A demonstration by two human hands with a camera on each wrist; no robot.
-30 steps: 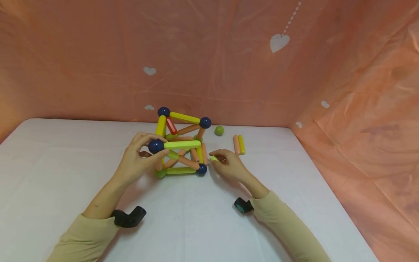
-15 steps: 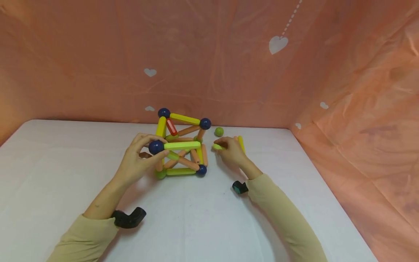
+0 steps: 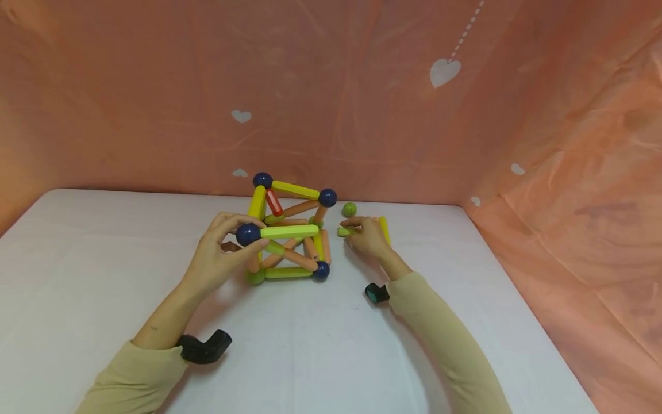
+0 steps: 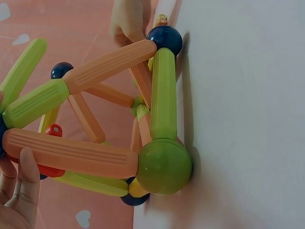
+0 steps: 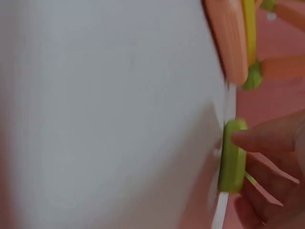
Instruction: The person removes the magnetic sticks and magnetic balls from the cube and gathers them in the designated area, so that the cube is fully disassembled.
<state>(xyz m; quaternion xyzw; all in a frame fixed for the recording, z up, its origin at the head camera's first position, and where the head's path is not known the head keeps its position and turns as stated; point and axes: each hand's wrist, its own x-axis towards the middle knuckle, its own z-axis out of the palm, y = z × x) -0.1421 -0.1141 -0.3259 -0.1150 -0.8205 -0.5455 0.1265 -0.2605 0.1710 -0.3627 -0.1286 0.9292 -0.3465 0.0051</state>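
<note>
A: Orange-pink sheet [image 3: 331, 115] behind, white table [image 3: 305, 356] in front; what's in the right hand [image 3: 368, 237]?
B: Pinching a short green stick [image 3: 345, 232]; it juts left past the fingertips; can't tell if it touches the table.
A: Long axis?
B: Roughly left-right, tip facing the frame [image 3: 300, 260]; near it, apart, table between.
A: What's opposite the tip?
B: Light green bar [image 3: 289, 232] on the frame; one end on a navy ball [image 3: 248, 234], other end free, pointing right; from the head view the two look nearly in line; height difference unclear.
A: Left hand [image 3: 209, 250]?
B: Pinching that navy ball, fingers above, thumb below; so left is at the bar's fixed end, right is nearer its free end.
A: Further out?
B: Green ball [image 3: 349, 209] just beyond the right hand; yellow stick [image 3: 384, 228] beside it, partly hidden.
</note>
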